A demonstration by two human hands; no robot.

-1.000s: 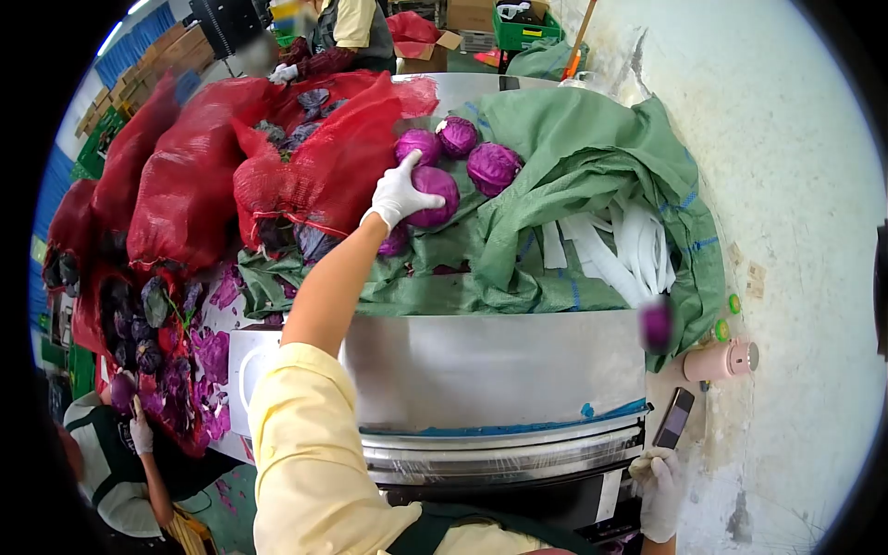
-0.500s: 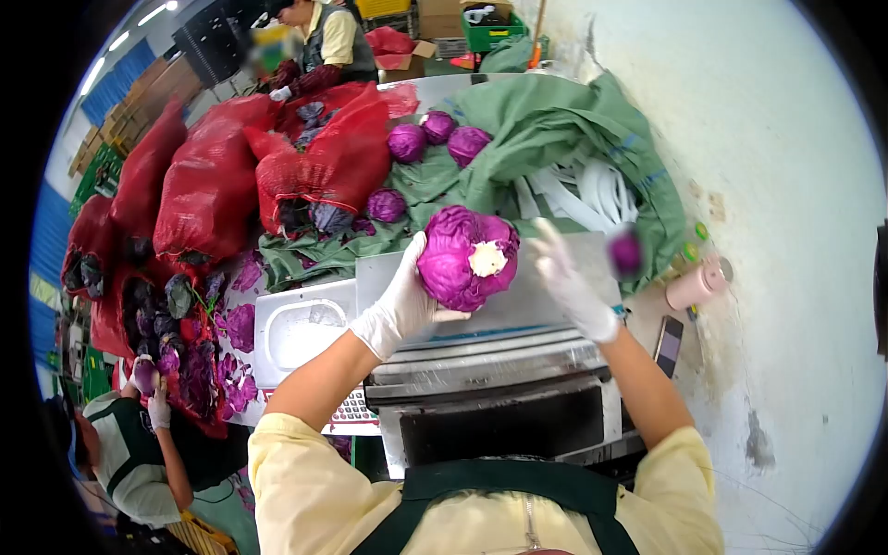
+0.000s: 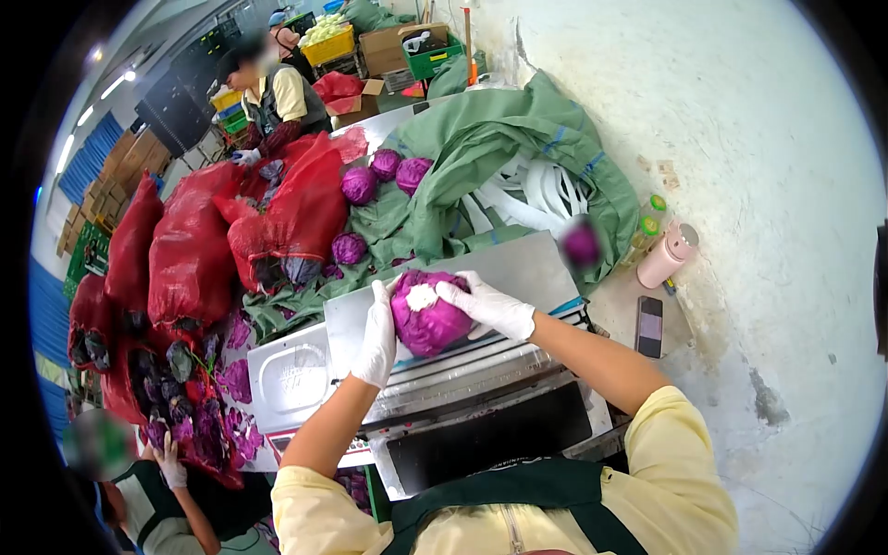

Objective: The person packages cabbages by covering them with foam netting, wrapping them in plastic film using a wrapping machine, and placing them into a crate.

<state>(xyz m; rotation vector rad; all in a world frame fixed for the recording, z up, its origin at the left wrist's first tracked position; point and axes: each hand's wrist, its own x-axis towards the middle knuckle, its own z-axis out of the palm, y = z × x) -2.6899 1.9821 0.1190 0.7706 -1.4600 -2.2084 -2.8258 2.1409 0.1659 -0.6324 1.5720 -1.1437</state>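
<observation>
A purple cabbage [image 3: 433, 326] with a pale cut stem end is held between my two white-gloved hands, above the metal top of a machine [image 3: 527, 268]. My left hand [image 3: 377, 338] lies against the cabbage's left side, fingers pointing up along it. From the right, my right hand [image 3: 495, 308] grips the upper right side, its thumb near the pale stem end. The fingers behind the cabbage are hidden. The stem end faces up toward me.
Several purple cabbages [image 3: 359, 185] lie on green cloth [image 3: 499, 129] beyond the machine. Red mesh sacks [image 3: 199, 245] and loose leaves [image 3: 236, 379] are at left. A pink bottle [image 3: 666, 254] and a phone [image 3: 649, 326] lie right. Two co-workers [image 3: 282, 97] [image 3: 153, 504] are nearby.
My right hand has come in from the right and now grips the cabbage. The cabbage has moved down and slightly left, its stem end turned. The camera view has shifted.
</observation>
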